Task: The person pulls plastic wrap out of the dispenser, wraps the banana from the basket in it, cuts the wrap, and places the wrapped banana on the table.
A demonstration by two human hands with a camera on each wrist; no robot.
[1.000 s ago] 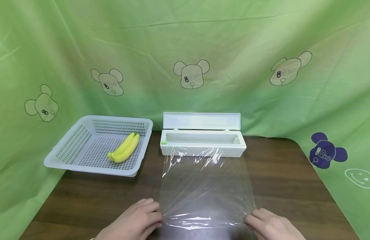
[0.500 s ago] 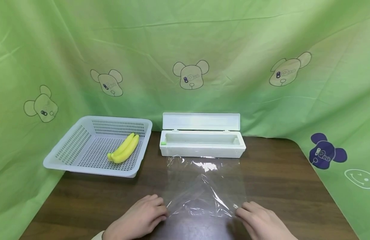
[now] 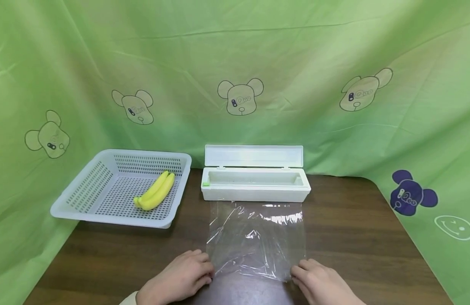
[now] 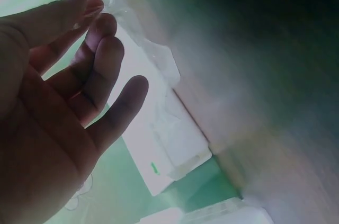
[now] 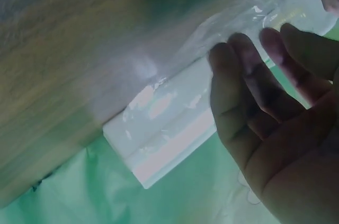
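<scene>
Well, from my end I count one sheet of clear film [image 3: 257, 243], one long white box [image 3: 254, 195] with its lid [image 3: 254, 156] raised, one basket [image 3: 109, 219], two bananas [image 3: 160, 195] inside it, and two hands. The left hand [image 3: 179, 275] and right hand [image 3: 322, 281] each pinch a near corner of the film between thumb and fingers. I can't make out where the film meets the box — it's too transparent — and the table's [image 3: 372, 241] near edge is cut off. The film runs from the box's front toward that edge; I can't tell its longer side. The box lies lengthwise along the table's far edge, the basket at the far left corner.
</scene>
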